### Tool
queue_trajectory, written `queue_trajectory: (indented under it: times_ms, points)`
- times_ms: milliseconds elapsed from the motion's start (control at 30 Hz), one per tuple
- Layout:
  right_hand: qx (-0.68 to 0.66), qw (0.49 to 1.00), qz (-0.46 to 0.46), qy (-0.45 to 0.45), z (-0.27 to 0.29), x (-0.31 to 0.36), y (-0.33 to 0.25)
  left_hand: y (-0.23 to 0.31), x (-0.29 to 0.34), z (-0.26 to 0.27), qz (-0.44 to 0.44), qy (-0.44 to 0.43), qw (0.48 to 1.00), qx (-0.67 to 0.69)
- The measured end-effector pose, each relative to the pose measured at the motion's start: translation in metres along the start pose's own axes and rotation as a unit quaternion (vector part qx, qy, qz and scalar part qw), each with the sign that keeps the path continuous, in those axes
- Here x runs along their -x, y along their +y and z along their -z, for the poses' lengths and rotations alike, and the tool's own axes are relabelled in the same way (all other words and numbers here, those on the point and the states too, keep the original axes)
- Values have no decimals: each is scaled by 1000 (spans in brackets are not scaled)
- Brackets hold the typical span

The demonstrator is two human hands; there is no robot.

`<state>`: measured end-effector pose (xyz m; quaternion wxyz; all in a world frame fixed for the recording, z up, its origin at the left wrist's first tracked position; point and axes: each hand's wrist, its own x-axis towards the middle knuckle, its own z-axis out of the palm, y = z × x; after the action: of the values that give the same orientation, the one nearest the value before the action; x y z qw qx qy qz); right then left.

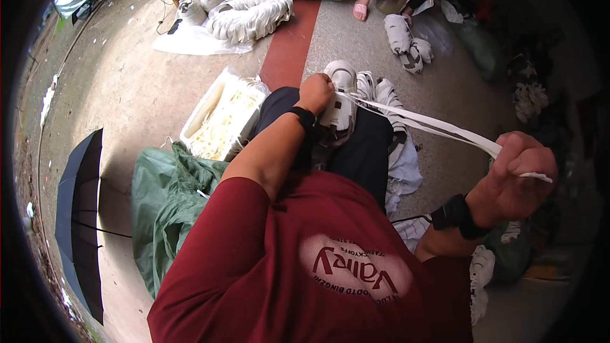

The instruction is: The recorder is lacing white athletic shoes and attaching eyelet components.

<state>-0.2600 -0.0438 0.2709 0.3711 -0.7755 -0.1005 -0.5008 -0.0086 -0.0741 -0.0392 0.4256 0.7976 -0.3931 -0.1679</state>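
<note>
A white sneaker [341, 112] with grey-brown parts rests on my lap, its toe pointing away from me. At its left side my left hand [316, 94] is closed, gripping the shoe's upper; the fingertips are partly hidden. White shoelaces [438, 124] run from the sneaker's front, stretched taut out to the right. My right hand [522, 166], raised far off to the right, is wrapped round them, and a short white end sticks out past the fingers. Just right of the held shoe lie more white sneakers [386, 95].
Left of my legs sits a white box [198, 114] of tangled cream strips, beside a green sack [162, 200] and a dark umbrella [79, 222]. Further ahead, bundled white shoes [251, 16] lie on plastic sheeting. Other people sit at the far side near white shoes [399, 35].
</note>
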Motion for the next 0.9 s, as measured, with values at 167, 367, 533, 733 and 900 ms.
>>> queue_trajectory:
  times_ms: [167,367,533,733,900]
  points:
    - [-27,998,-47,40,6,9,10,-17,-3,5,99,-113,942,300]
    - [-66,994,-79,44,1,12,20,-16,-7,20,12,-251,931,264]
    - [-62,994,-84,30,1,12,19,-17,-2,7,121,-134,870,459]
    - [-62,994,-87,33,-1,12,17,-38,-9,-16,97,56,951,289]
    - [-55,994,-88,33,1,14,15,-34,-8,-17,134,77,937,312]
